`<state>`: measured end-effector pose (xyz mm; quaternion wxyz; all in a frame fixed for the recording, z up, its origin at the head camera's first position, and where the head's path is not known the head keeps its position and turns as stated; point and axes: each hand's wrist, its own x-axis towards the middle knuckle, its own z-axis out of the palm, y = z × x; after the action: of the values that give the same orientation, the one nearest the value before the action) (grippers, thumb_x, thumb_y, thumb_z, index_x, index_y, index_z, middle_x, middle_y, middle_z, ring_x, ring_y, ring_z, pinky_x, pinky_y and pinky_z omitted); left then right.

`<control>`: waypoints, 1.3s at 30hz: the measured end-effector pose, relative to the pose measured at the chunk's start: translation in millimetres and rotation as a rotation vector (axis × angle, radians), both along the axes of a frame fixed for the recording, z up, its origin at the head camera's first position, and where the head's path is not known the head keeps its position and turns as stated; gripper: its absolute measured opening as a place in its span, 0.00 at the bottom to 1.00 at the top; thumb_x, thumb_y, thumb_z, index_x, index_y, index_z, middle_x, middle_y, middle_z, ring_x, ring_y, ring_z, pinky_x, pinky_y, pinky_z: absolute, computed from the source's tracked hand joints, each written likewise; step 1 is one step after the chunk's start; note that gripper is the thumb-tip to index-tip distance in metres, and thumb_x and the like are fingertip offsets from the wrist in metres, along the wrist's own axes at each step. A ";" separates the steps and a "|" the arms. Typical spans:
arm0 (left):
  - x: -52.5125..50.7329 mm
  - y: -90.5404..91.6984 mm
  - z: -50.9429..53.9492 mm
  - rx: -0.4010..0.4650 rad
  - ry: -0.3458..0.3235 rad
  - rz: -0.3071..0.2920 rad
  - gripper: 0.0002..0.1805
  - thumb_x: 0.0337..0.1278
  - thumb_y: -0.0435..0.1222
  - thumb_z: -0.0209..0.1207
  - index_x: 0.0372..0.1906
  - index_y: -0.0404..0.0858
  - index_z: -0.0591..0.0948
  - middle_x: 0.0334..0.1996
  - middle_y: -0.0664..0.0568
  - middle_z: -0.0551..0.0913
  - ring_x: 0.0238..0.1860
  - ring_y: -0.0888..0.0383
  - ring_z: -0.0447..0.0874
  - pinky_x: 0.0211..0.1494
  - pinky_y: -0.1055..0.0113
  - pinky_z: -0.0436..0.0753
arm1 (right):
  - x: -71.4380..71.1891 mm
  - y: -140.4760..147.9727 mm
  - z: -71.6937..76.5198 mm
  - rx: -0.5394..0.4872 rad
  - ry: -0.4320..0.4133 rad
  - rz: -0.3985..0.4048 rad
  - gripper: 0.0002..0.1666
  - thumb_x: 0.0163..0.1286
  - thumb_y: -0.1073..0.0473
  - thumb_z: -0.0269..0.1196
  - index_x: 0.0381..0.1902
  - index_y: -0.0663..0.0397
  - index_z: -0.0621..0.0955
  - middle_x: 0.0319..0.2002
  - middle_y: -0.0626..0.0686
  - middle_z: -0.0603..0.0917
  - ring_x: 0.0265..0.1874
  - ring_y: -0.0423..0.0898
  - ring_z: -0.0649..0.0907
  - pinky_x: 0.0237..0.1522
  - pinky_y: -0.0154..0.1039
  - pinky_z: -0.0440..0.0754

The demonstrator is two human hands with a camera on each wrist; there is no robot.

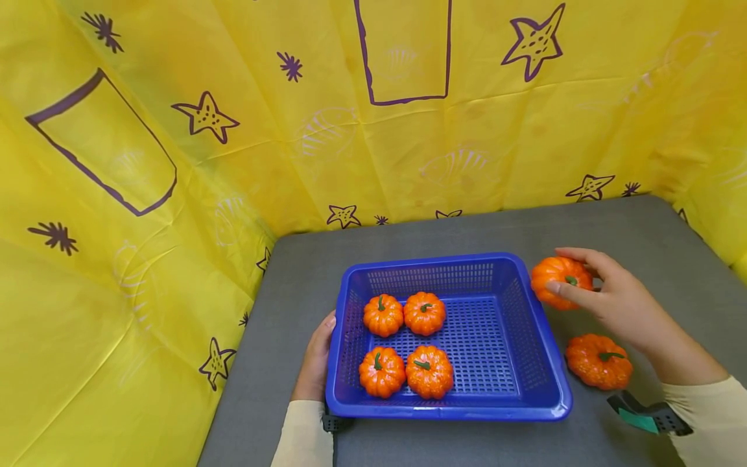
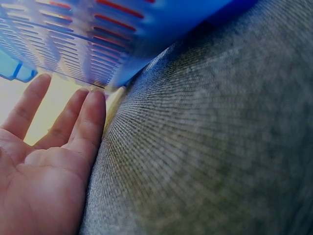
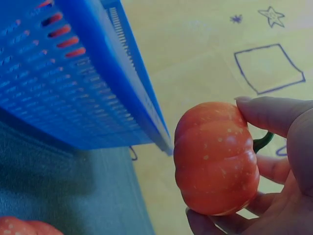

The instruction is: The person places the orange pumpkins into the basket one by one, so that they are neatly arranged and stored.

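Note:
My right hand (image 1: 615, 295) grips a small orange pumpkin (image 1: 551, 275) with a green stem, thumb and fingers spread round it. In the right wrist view this pumpkin (image 3: 215, 156) is off the table, beside the blue basket's outer wall (image 3: 63, 93). Several more pumpkins, among them one at the front (image 1: 430, 373), sit in the left half of the blue plastic basket (image 1: 484, 350). My left hand (image 1: 318, 360) is at the basket's left side; in the left wrist view its fingers (image 2: 90, 115) are extended, tips by the slotted wall.
One more orange pumpkin (image 1: 599, 362) lies on the grey table (image 1: 420, 240), right of the basket and below my right forearm. Yellow cloth (image 1: 397, 162) printed with starfish and fish hangs behind the table and at both sides.

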<state>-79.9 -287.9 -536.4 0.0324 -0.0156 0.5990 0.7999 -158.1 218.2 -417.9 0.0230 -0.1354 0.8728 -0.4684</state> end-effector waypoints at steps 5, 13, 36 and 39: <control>0.2 -0.3 0.7 -0.008 0.005 -0.006 0.33 0.86 0.55 0.47 0.80 0.38 0.70 0.63 0.38 0.82 0.54 0.49 0.87 0.58 0.53 0.87 | 3.8 -8.4 4.5 -0.052 0.014 0.024 0.37 0.80 0.57 0.69 0.79 0.63 0.70 0.67 0.69 0.72 0.47 0.35 0.78 0.40 0.27 0.81; 0.0 -0.5 0.4 -0.001 -0.002 -0.007 0.34 0.86 0.56 0.48 0.80 0.39 0.71 0.62 0.39 0.83 0.53 0.49 0.87 0.57 0.53 0.88 | 10.2 -25.1 6.3 -0.077 0.022 0.091 0.36 0.80 0.59 0.69 0.79 0.60 0.71 0.67 0.67 0.70 0.46 0.43 0.80 0.39 0.33 0.86; -0.8 -0.1 -0.6 -0.020 -0.011 0.014 0.35 0.84 0.58 0.50 0.80 0.39 0.71 0.63 0.37 0.82 0.54 0.47 0.87 0.57 0.52 0.88 | 14.1 -70.7 3.4 -0.112 0.176 0.215 0.31 0.72 0.66 0.74 0.71 0.60 0.78 0.63 0.61 0.78 0.52 0.51 0.78 0.47 0.29 0.81; -0.5 -0.4 -0.6 -0.017 -0.022 0.018 0.34 0.84 0.58 0.50 0.80 0.41 0.72 0.63 0.38 0.82 0.54 0.48 0.87 0.58 0.52 0.87 | 13.8 -74.1 3.4 -0.102 0.178 0.226 0.31 0.72 0.64 0.75 0.70 0.59 0.79 0.61 0.60 0.78 0.51 0.53 0.79 0.47 0.31 0.82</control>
<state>-80.4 -288.2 -537.1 0.0317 -0.0299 0.6052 0.7949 -144.3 144.1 -414.5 -0.0086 -0.2745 0.8257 -0.4927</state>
